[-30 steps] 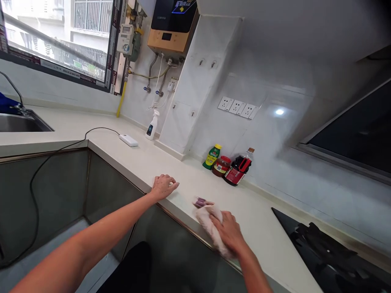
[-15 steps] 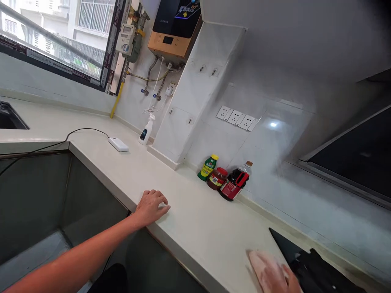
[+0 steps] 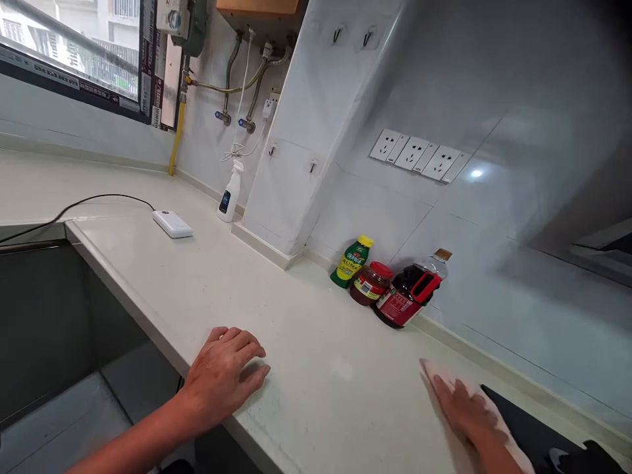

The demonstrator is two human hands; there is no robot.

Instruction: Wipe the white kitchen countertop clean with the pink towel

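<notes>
My right hand presses a pale pink cloth against the countertop, fingers spread over it, beside the black cooktop. Part of the cloth is hidden under the hand. Near the counter's front edge rests my left hand, its fingers loosely bent and thumb apart, with nothing in it. Against the wall, between and beyond the hands, stand a green bottle with a yellow cap, a red-lidded jar and a large dark bottle with a red label.
Farther left lie a white box-shaped device with a black cable and a white spray bottle near the wall pillar. Power sockets are on the wall. A yellow pipe meets the counter's back corner.
The view has moved closer to the counter and wall. My right hand has slid the cloth farther back toward the wall. My left hand stays at the counter's edge.
</notes>
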